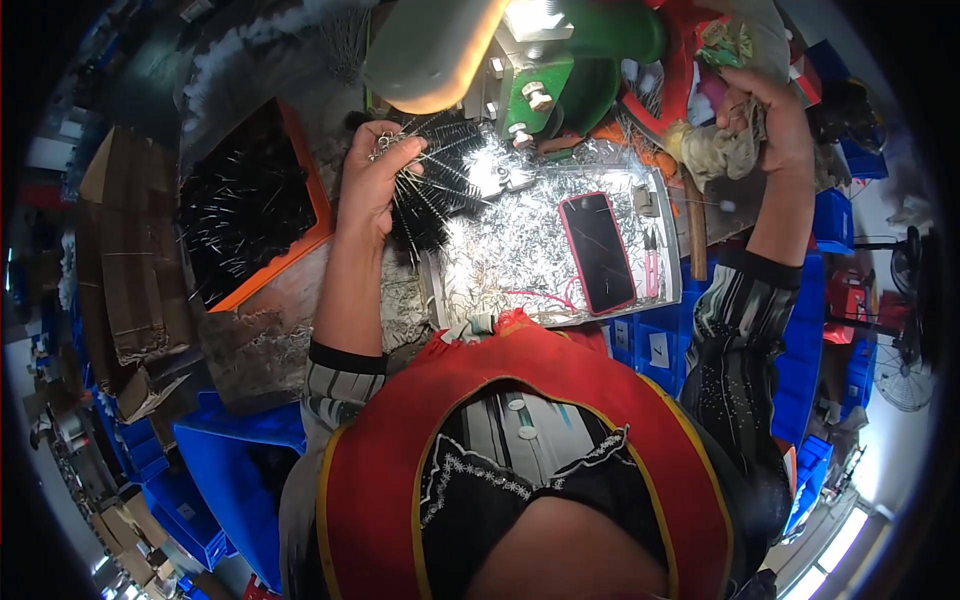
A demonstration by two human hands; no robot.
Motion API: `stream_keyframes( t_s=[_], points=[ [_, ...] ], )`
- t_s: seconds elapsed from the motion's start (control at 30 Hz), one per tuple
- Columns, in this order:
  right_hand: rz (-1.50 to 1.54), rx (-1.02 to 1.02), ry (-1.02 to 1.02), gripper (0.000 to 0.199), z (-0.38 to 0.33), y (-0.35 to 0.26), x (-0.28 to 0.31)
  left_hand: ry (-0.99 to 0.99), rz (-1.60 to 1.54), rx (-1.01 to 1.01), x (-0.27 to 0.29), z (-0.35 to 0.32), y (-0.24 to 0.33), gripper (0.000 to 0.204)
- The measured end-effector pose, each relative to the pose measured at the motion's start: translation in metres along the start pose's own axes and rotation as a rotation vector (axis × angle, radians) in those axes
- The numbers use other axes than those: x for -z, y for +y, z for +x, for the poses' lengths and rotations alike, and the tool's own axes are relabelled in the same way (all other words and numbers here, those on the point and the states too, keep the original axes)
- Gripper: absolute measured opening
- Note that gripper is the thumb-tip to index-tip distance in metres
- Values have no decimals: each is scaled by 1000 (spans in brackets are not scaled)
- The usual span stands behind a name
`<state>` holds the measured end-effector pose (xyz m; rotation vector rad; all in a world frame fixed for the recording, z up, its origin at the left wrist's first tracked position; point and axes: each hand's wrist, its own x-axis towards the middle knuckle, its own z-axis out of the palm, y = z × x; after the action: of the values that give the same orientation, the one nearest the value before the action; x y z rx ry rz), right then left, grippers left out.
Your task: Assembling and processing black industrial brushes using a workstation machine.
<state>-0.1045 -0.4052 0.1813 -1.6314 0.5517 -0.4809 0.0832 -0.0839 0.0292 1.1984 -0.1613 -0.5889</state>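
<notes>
Single head-worn fisheye view, looking steeply down, close over the person's chest, workbench at arm's reach

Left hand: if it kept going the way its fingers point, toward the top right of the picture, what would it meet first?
The left hand holds a bunch of black wire brushes. Past them, it would probably meet the green machine's bolted metal base, though depth is hard to judge here.

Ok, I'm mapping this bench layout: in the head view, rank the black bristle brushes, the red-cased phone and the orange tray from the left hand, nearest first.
1. Black bristle brushes: bunch gripped in the left hand.
2. Orange tray of black brushes: to that hand's left.
3. Red-cased phone: farther right, on the metal tray of wire scraps.
</notes>
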Motion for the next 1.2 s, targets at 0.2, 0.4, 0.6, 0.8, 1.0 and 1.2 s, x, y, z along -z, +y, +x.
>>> stream_keyframes(
  t_s=[0.2,0.4,0.6,0.8,1.0,1.2],
  points=[
    [33,-32,-31,21,2,-7,0,11,-21,16,-2,-1,1,29],
    [295,645,184,9,-6,113,-40,10,-30,25,-1,4,4,25],
    [326,206,54,13,1,99,-4,91,19,27,14,3,7,25],
    [56,-8,153,32,-9,14,-8,123,27,4,5,10,6,27],
    [30,11,-46,25,3,-2,0,115,36,7,6,12,7,28],
    [71,794,253,16,-2,123,-39,9,119,-14,3,9,12,31]
  ],
)
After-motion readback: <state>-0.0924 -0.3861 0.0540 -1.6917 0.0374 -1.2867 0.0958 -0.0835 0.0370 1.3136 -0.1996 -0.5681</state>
